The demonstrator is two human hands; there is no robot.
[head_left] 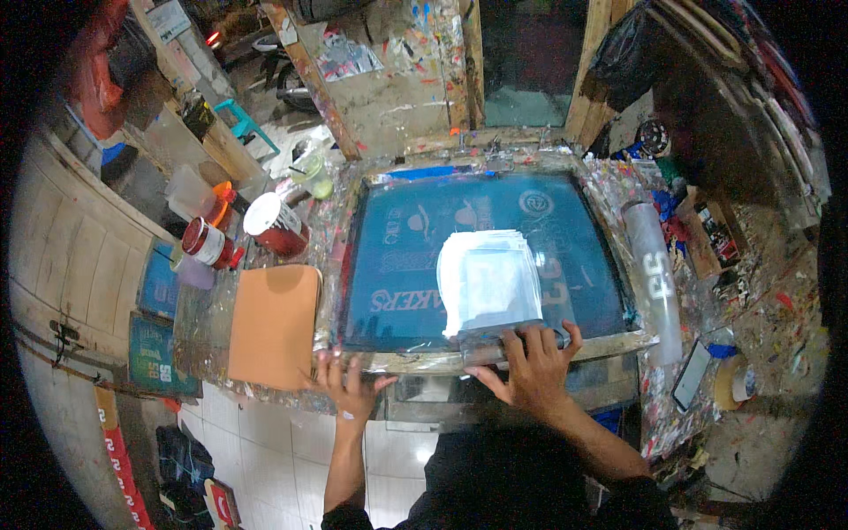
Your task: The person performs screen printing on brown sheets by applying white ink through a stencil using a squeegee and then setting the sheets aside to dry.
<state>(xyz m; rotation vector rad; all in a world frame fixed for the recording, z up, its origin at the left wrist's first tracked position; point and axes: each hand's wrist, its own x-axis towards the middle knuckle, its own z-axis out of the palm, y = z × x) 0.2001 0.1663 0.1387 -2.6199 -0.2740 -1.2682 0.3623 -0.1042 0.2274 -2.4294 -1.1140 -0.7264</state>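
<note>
A blue mesh printing screen [397, 256] in a worn wooden frame lies on the bench, with faint stencil designs. On its lower middle is a white patch [486, 269], like ink or stacked sheets; I cannot tell which. My right hand [534, 371] grips a dark squeegee-like bar [481, 344] at the patch's lower edge, thumb below it. My left hand [349, 384] has its fingers spread, touching the frame's near edge at the left. Beside it lies a stack of orange-tan sheets [272, 322].
Red-stained tubs [276, 225] and cups stand at the left. A clear roll [649, 283], phone [693, 375], tape roll [733, 384] and cardboard box [707, 234] lie on the right. A teal stool [247, 124] stands behind; small screens [157, 349] lean by a door at the left.
</note>
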